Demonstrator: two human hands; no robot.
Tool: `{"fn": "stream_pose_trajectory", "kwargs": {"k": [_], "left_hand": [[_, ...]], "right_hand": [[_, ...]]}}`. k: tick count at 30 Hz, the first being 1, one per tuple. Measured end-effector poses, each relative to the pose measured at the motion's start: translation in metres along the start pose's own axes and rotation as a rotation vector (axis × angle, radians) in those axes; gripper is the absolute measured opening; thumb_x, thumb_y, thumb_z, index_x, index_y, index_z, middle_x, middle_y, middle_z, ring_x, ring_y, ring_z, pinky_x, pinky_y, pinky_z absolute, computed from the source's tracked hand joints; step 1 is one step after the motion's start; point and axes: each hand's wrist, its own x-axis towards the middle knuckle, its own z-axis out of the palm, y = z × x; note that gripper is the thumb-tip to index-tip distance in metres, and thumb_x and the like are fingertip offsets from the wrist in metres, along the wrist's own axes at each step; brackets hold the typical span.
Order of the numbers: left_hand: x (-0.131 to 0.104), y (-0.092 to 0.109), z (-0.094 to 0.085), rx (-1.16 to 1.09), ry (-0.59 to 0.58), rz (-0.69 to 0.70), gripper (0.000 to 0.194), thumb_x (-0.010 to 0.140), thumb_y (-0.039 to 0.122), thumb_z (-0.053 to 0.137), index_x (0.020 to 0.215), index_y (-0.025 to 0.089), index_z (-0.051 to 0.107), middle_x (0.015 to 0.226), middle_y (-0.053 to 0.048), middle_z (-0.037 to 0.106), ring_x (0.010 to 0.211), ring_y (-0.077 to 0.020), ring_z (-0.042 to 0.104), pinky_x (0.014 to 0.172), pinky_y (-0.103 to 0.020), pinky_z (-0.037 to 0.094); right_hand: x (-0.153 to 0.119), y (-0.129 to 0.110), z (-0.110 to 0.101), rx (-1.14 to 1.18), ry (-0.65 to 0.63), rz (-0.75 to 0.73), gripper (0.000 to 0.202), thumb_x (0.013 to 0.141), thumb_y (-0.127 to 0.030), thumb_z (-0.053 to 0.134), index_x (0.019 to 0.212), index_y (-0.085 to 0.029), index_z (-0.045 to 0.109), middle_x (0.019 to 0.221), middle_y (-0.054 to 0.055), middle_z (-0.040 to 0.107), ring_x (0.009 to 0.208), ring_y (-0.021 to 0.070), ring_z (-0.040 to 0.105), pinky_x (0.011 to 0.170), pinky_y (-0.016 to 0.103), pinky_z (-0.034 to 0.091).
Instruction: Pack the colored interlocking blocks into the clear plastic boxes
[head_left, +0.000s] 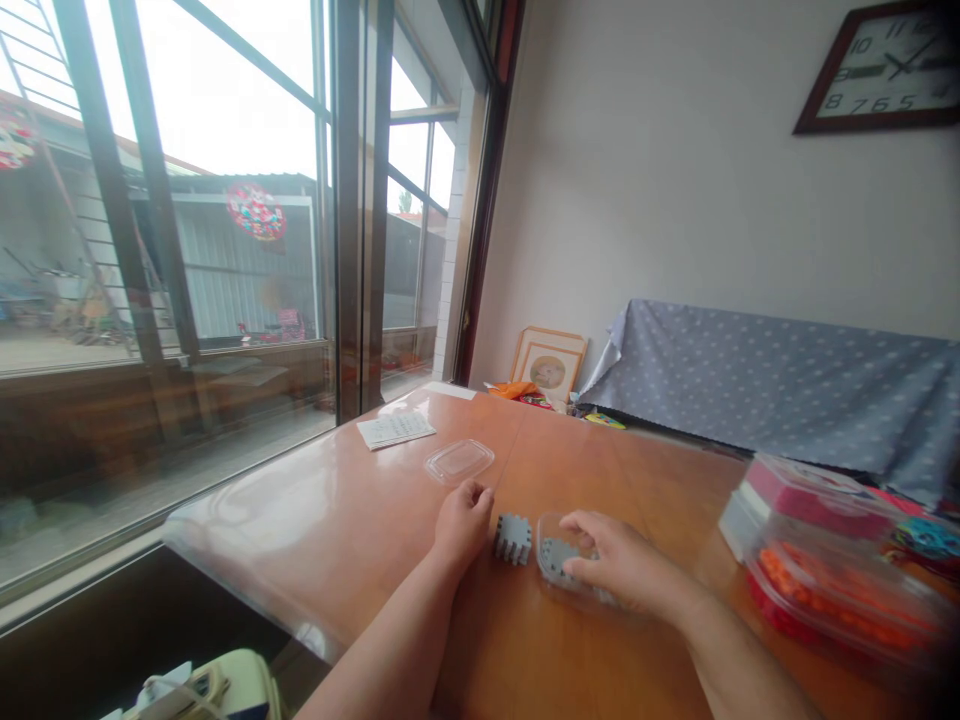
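My left hand [463,518] rests on the wooden table with its fingers curled together; what they hold, if anything, is hidden. Just right of it stands a stack of grey notched pieces [513,540]. A clear plastic container [550,572] with more grey pieces [559,552] in it sits to the right of the stack. My right hand [604,555] reaches over this container, thumb and fingers apart, with nothing visible between them. Beyond my left hand lies a clear plastic lid [460,460].
The wooden table [600,640] bears a folded paper [395,428] at the back left. Stacked plastic boxes [817,500], one with orange-red items [840,590], stand at the right. Behind are a framed picture [550,368] and a grey dotted cloth [750,370]. Windows line the left side.
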Motion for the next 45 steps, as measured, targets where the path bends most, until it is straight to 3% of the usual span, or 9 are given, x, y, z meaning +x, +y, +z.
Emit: {"fn": "stream_pose_trajectory", "kwargs": {"k": [3,8,11,18,23,31,35,40,45], "left_hand": [[0.0,0.0,0.0,0.001,0.0,-0.008,0.019,0.085,0.034,0.059,0.074,0.019,0.063,0.066,0.0,0.065,0.064,-0.0146,0.059,0.06,-0.023,0.04],[0.001,-0.002,0.001,0.004,-0.002,-0.009,0.02,0.086,0.034,0.058,0.074,0.019,0.064,0.065,0.0,0.064,0.064,-0.0146,0.059,0.061,-0.023,0.041],[0.001,-0.002,0.002,0.004,-0.004,-0.007,0.02,0.086,0.034,0.058,0.075,0.019,0.064,0.065,0.0,0.064,0.064,-0.0148,0.059,0.061,-0.024,0.041],[0.002,-0.004,0.002,0.003,-0.005,-0.002,0.022,0.087,0.035,0.057,0.075,0.019,0.064,0.067,0.0,0.065,0.064,-0.0149,0.06,0.061,-0.024,0.041],[0.002,-0.005,0.002,-0.001,-0.006,0.003,0.021,0.087,0.036,0.058,0.076,0.019,0.064,0.068,-0.001,0.067,0.065,-0.0152,0.06,0.061,-0.024,0.04],[0.004,-0.012,0.004,-0.002,-0.008,0.023,0.02,0.087,0.034,0.056,0.078,0.019,0.065,0.071,-0.001,0.068,0.066,-0.0145,0.06,0.062,-0.023,0.04],[0.005,-0.013,0.004,-0.002,-0.003,0.026,0.02,0.087,0.034,0.056,0.077,0.019,0.064,0.072,-0.001,0.068,0.066,-0.0144,0.06,0.061,-0.023,0.039],[0.004,-0.011,0.004,-0.006,-0.006,0.036,0.02,0.087,0.033,0.057,0.076,0.019,0.064,0.071,-0.001,0.067,0.066,-0.0144,0.059,0.061,-0.023,0.039],[0.002,-0.006,0.002,-0.011,0.002,0.025,0.021,0.086,0.035,0.058,0.075,0.018,0.064,0.07,-0.001,0.067,0.066,-0.0153,0.059,0.061,-0.024,0.04]], "right_hand": [[0.001,-0.001,-0.003,0.001,0.012,0.025,0.041,0.077,-0.032,0.068,0.117,-0.023,0.066,0.118,0.007,0.072,0.101,0.0235,0.068,0.084,0.031,0.049],[0.001,-0.002,-0.008,-0.122,-0.01,0.123,0.018,0.082,-0.031,0.059,0.094,-0.024,0.07,0.085,0.0,0.074,0.078,0.0179,0.066,0.069,0.026,0.042],[0.0,-0.005,-0.005,-0.142,-0.076,0.1,0.016,0.081,-0.027,0.056,0.088,-0.023,0.071,0.078,0.0,0.073,0.074,0.017,0.064,0.064,0.025,0.038],[0.004,-0.015,-0.002,-0.11,0.003,0.075,0.021,0.084,-0.026,0.055,0.095,-0.023,0.072,0.087,0.002,0.075,0.081,0.0194,0.065,0.072,0.027,0.042],[0.016,-0.035,-0.006,-0.142,0.08,-0.016,0.033,0.082,-0.029,0.06,0.113,-0.025,0.07,0.112,0.006,0.073,0.104,0.0237,0.064,0.087,0.03,0.044],[0.039,-0.071,0.01,-0.252,-0.06,-0.103,0.046,0.076,-0.032,0.069,0.121,-0.028,0.068,0.113,0.006,0.072,0.107,0.0267,0.061,0.089,0.033,0.041],[0.045,-0.071,0.015,-0.282,-0.093,-0.102,0.035,0.074,-0.028,0.066,0.109,-0.027,0.069,0.105,0.003,0.073,0.1,0.0251,0.062,0.082,0.031,0.039],[0.048,-0.064,0.019,-0.212,-0.06,-0.121,0.043,0.072,-0.023,0.066,0.115,-0.026,0.067,0.108,0.004,0.071,0.102,0.0233,0.06,0.083,0.029,0.041],[0.045,-0.054,0.006,-0.121,0.088,-0.14,0.046,0.074,-0.026,0.07,0.119,-0.023,0.064,0.112,0.006,0.069,0.105,0.0232,0.06,0.091,0.032,0.043]]}}
